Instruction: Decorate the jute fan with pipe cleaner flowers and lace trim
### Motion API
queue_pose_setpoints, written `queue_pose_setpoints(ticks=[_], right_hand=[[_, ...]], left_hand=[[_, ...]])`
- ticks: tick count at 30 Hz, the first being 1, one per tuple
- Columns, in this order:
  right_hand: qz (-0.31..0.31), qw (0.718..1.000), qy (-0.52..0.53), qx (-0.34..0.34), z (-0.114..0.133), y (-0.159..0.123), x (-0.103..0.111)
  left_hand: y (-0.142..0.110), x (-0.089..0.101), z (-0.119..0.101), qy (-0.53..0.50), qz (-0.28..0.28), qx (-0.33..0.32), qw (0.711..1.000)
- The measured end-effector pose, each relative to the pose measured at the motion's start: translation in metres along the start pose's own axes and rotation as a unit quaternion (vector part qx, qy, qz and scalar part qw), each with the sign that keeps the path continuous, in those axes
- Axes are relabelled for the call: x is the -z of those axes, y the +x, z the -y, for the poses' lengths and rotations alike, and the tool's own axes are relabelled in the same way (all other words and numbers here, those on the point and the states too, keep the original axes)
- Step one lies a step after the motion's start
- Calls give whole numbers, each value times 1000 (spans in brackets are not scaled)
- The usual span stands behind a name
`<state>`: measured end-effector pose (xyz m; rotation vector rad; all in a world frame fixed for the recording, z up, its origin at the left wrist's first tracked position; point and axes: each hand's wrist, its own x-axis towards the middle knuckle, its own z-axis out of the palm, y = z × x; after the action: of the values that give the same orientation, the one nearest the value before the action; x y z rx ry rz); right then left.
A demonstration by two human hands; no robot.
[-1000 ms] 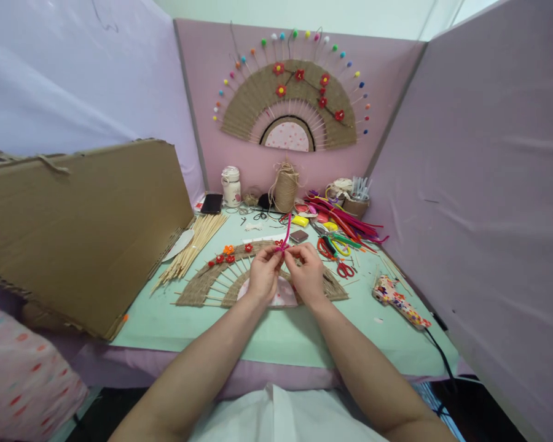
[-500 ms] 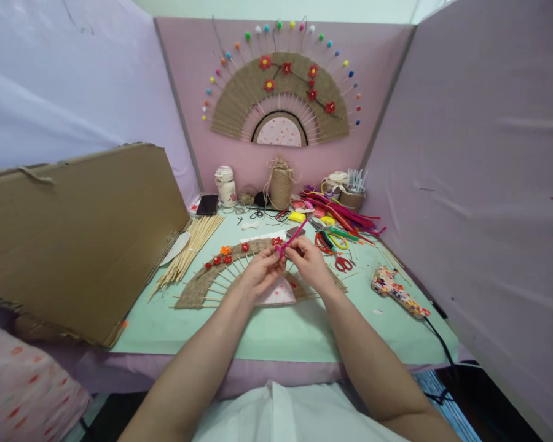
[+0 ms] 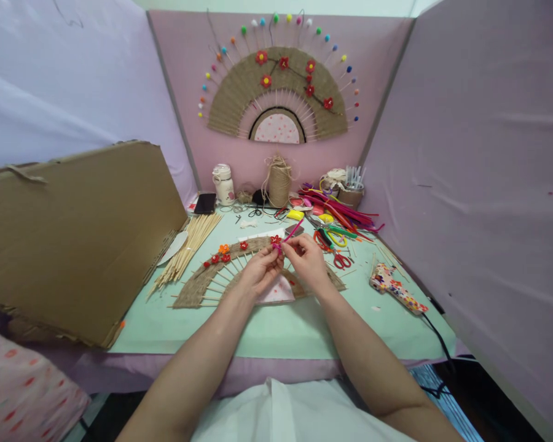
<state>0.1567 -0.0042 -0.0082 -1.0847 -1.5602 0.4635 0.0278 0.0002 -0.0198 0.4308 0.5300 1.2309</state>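
My left hand (image 3: pixel 257 272) and my right hand (image 3: pixel 309 259) meet above a jute fan (image 3: pixel 198 286) that lies flat on the green table (image 3: pixel 276 334). Both pinch a pink pipe cleaner (image 3: pixel 291 232) whose free end sticks up and to the right; its lower end is bent into small loops between my fingertips. Small red and orange flowers (image 3: pixel 223 254) sit along the fan's left arc. The fan has wooden sticks as ribs and a pink dotted centre, partly hidden by my hands.
A big cardboard sheet (image 3: pixel 74 227) leans at the left. Bamboo skewers (image 3: pixel 188 244), a twine spool (image 3: pixel 279 181), a white jar (image 3: pixel 223 183), a phone (image 3: pixel 205 203), pipe cleaners (image 3: pixel 345 216), scissors (image 3: pixel 336 253) and a patterned glue gun (image 3: pixel 396 290) surround the fan. A finished fan (image 3: pixel 279 92) hangs on the back wall.
The pipe cleaner's free end has tipped from upright toward the right as my fingers keep bending it. The view has shifted slightly; my hands stay over the fan.
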Motion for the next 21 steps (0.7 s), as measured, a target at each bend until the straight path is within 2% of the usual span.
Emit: queue_pose_setpoints(ticks=[5,9,12,15,19,21], right_hand=[[23,988,98,-118,1,1,-2],[76,948,197,-236,-2,4,0],[112,925,229,-281,-6,6,2],[113,932,227,-258,-6,6,4],[64,976,150,-145,0,5,3],[58,986,118,-106,1,4,3]], left_hand=[[-2,-2,3,13,8,11,1000],[-4,-2,2,11,19,26,999],[-3,0,1,14,35,37,999],[-2,2,1,26,23,23,999],[0,2,1,37,-5,-35,999],[0,1,1,40,-3,-43,998]])
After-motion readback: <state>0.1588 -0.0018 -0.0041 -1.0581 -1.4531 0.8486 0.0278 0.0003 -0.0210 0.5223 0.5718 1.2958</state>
